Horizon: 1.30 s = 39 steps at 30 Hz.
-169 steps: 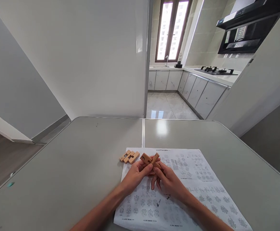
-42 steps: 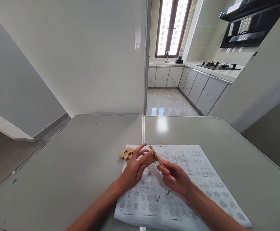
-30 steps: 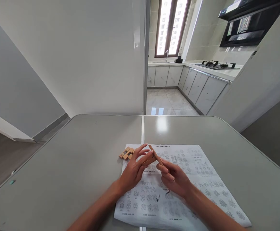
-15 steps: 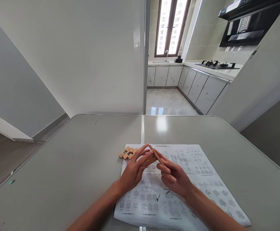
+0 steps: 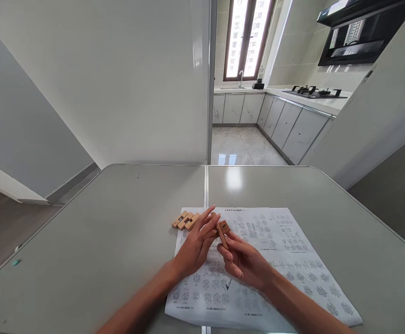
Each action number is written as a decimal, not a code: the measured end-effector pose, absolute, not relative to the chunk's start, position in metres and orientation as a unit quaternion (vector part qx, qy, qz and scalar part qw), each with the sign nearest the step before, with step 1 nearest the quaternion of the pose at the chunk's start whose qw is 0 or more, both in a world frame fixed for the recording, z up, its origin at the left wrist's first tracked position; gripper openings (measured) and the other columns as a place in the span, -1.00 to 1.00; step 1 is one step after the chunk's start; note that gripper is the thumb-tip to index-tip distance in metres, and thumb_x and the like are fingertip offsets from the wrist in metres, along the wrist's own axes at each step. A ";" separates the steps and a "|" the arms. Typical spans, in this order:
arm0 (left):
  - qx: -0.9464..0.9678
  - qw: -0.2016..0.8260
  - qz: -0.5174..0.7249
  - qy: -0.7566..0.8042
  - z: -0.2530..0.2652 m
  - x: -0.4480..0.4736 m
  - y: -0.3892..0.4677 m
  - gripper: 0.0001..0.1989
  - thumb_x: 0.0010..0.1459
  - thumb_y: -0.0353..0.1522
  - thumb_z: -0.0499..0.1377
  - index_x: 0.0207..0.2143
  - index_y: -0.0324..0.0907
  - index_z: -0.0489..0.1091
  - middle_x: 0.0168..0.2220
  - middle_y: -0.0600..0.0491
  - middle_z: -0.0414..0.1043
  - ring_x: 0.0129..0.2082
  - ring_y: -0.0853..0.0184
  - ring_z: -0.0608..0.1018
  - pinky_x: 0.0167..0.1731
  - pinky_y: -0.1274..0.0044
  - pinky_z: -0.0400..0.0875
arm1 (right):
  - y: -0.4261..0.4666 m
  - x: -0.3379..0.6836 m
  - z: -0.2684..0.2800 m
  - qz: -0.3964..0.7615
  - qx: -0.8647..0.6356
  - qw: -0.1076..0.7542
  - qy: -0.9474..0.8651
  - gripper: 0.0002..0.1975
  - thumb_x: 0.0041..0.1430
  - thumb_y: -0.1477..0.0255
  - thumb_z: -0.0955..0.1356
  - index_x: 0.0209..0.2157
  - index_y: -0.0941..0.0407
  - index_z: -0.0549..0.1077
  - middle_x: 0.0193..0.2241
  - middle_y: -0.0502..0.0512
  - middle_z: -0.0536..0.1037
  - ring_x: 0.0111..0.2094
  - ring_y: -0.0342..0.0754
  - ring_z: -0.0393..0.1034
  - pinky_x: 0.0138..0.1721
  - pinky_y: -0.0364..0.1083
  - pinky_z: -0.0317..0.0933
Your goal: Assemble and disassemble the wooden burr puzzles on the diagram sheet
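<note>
My left hand [image 5: 197, 241] is closed, its fingertips against wooden puzzle pieces held over the printed sheet. My right hand [image 5: 247, 260] pinches the lower end of a slim wooden puzzle piece [image 5: 222, 235], which tilts up toward the left fingers. Beside it a block end [image 5: 225, 226] marked with a black "2" faces up; whether it belongs to a second piece is partly hidden by the fingers. Several notched wooden puzzle pieces [image 5: 185, 220] lie side by side just beyond my left hand, at the sheet's upper left corner.
The large white paper sheet [image 5: 306, 264] with printed diagrams lies creased on the grey table [image 5: 94, 260]. A small green bit [image 5: 16, 262] sits near the table's left edge. Past the table are a wall and a kitchen with a stove [image 5: 313, 92].
My right hand has shifted slightly left and turned the wooden pieces, so the end marked "2" now faces up. The left hand stays close to its place, with fingers slightly moved.
</note>
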<state>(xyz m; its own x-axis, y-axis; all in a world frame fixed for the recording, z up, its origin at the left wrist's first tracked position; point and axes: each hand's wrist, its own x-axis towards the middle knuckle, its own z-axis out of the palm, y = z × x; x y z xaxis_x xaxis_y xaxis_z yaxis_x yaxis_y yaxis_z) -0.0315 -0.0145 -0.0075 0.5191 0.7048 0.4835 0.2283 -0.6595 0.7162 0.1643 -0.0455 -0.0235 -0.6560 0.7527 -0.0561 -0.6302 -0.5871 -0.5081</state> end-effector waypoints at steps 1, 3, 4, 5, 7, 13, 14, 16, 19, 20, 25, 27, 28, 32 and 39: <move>0.816 0.310 0.395 0.286 -0.007 -0.031 -0.015 -0.48 0.52 -0.38 -0.14 0.46 0.10 0.02 0.52 -0.03 -0.18 0.36 0.15 0.28 0.34 0.16 0.28 | -0.045 0.165 -0.023 0.881 -0.136 0.391 -0.229 -0.63 0.39 0.30 0.38 0.16 -0.02 0.31 -0.50 -0.15 0.47 -0.71 -0.26 0.31 -0.65 -0.27 0.16; 0.809 0.331 0.392 0.286 -0.007 -0.031 -0.015 -0.49 0.52 -0.36 -0.16 0.45 0.12 0.03 0.51 -0.01 -0.16 0.38 0.16 0.27 0.35 0.18 0.27 | -0.045 0.165 -0.023 0.881 -0.139 0.389 -0.231 -0.62 0.39 0.28 0.39 0.16 -0.02 0.29 -0.52 -0.18 0.45 -0.73 -0.26 0.31 -0.67 -0.28 0.14; 0.806 0.341 0.391 0.287 -0.006 -0.031 -0.014 -0.49 0.53 -0.35 -0.16 0.45 0.12 0.05 0.51 0.00 -0.13 0.39 0.15 0.24 0.36 0.18 0.24 | -0.045 0.165 -0.023 0.880 -0.141 0.389 -0.233 -0.62 0.39 0.27 0.39 0.15 -0.02 0.28 -0.53 -0.19 0.44 -0.73 -0.26 0.32 -0.68 -0.28 0.13; 0.801 0.351 0.388 0.292 -0.007 -0.031 -0.014 -0.50 0.53 -0.33 -0.15 0.44 0.11 0.06 0.50 0.01 -0.09 0.41 0.15 0.22 0.38 0.19 0.21 | -0.045 0.165 -0.023 0.879 -0.144 0.388 -0.236 -0.63 0.39 0.26 0.39 0.13 -0.01 0.27 -0.53 -0.19 0.44 -0.73 -0.25 0.33 -0.69 -0.28 0.12; 0.790 0.373 0.379 0.305 -0.007 -0.031 -0.013 -0.51 0.53 -0.31 -0.13 0.44 0.08 0.08 0.48 0.00 0.02 0.45 0.14 0.17 0.41 0.17 0.14 | -0.045 0.165 -0.024 0.877 -0.151 0.386 -0.243 -0.67 0.38 0.22 0.39 0.05 0.00 0.27 -0.54 -0.19 0.44 -0.73 -0.23 0.35 -0.70 -0.28 0.10; 0.773 0.400 0.363 0.333 -0.006 -0.029 -0.013 -0.50 0.52 -0.27 -0.11 0.44 0.00 0.09 0.45 -0.02 0.13 0.45 0.12 0.18 0.41 0.11 0.12 | -0.046 0.166 -0.023 0.868 -0.165 0.382 -0.271 -0.71 0.40 0.17 0.36 -0.03 0.02 0.24 -0.56 -0.21 0.42 -0.73 -0.20 0.38 -0.72 -0.27 0.09; 0.774 0.393 0.368 0.334 -0.005 -0.029 -0.013 -0.50 0.52 -0.28 -0.10 0.44 0.00 0.09 0.44 -0.02 0.13 0.44 0.13 0.20 0.41 0.11 0.14 | -0.046 0.167 -0.022 0.865 -0.167 0.385 -0.276 -0.70 0.41 0.17 0.36 -0.02 0.02 0.24 -0.56 -0.21 0.42 -0.73 -0.19 0.39 -0.72 -0.27 0.10; 0.777 0.379 0.373 0.335 -0.004 -0.028 -0.013 -0.50 0.52 -0.28 -0.09 0.44 -0.01 0.10 0.44 -0.03 0.13 0.43 0.13 0.22 0.39 0.12 0.18 | -0.047 0.168 -0.018 0.857 -0.173 0.392 -0.288 -0.69 0.41 0.17 0.35 0.01 0.03 0.25 -0.56 -0.19 0.43 -0.72 -0.17 0.41 -0.71 -0.25 0.11; 0.786 0.374 0.358 0.337 -0.003 -0.029 -0.014 -0.49 0.52 -0.29 -0.08 0.45 -0.02 0.07 0.44 -0.06 0.14 0.41 0.13 0.26 0.37 0.17 0.24 | -0.047 0.169 -0.014 0.843 -0.185 0.402 -0.307 -0.70 0.43 0.21 0.33 0.05 0.04 0.26 -0.56 -0.17 0.45 -0.70 -0.13 0.43 -0.69 -0.22 0.14; 0.789 0.374 0.350 0.338 -0.002 -0.029 -0.014 -0.49 0.52 -0.29 -0.08 0.46 -0.02 0.06 0.43 -0.06 0.15 0.40 0.14 0.27 0.36 0.18 0.25 | -0.047 0.169 -0.012 0.838 -0.189 0.406 -0.313 -0.71 0.43 0.23 0.32 0.06 0.05 0.26 -0.57 -0.16 0.44 -0.70 -0.12 0.43 -0.68 -0.21 0.16; 0.791 0.350 0.362 0.346 0.000 -0.028 -0.014 -0.48 0.51 -0.29 -0.04 0.46 0.03 0.05 0.34 -0.08 0.27 0.29 0.16 0.40 0.28 0.24 0.35 | -0.047 0.169 -0.006 0.824 -0.190 0.425 -0.324 -0.71 0.47 0.28 0.28 0.13 0.07 0.29 -0.60 -0.13 0.43 -0.67 -0.12 0.40 -0.59 -0.19 0.19; 0.783 0.331 0.384 0.360 0.000 -0.027 -0.014 -0.47 0.50 -0.28 -0.01 0.45 0.07 0.04 0.23 -0.08 0.35 0.21 0.19 0.47 0.20 0.27 0.42 | -0.047 0.168 -0.005 0.825 -0.187 0.427 -0.319 -0.68 0.47 0.29 0.29 0.17 0.07 0.29 -0.60 -0.12 0.43 -0.68 -0.14 0.36 -0.59 -0.19 0.16; 0.780 0.321 0.391 0.368 0.000 -0.026 -0.014 -0.46 0.49 -0.27 0.01 0.45 0.08 0.04 0.17 -0.07 0.39 0.14 0.20 0.50 0.15 0.28 0.45 | -0.047 0.168 -0.005 0.825 -0.187 0.428 -0.317 -0.65 0.47 0.28 0.29 0.19 0.06 0.28 -0.61 -0.12 0.43 -0.68 -0.15 0.34 -0.59 -0.19 0.14; 0.772 0.323 0.380 0.394 0.000 -0.023 -0.016 -0.47 0.50 -0.24 -0.02 0.46 0.02 0.04 -0.04 -0.05 0.50 -0.05 0.22 0.57 0.06 0.28 0.48 | -0.048 0.167 -0.006 0.822 -0.201 0.428 -0.317 -0.62 0.44 0.25 0.32 0.20 0.06 0.30 -0.60 -0.10 0.44 -0.68 -0.16 0.30 -0.59 -0.19 0.12; 0.766 0.438 0.347 0.318 0.003 -0.029 -0.018 -0.37 0.47 -0.02 -0.10 0.46 -0.07 0.07 0.25 -0.18 0.38 0.16 0.07 0.47 0.17 0.20 0.36 | -0.047 0.167 -0.003 0.807 -0.211 0.436 -0.338 -0.64 0.43 0.23 0.34 0.16 0.06 0.35 -0.58 -0.07 0.46 -0.66 -0.16 0.29 -0.57 -0.19 0.12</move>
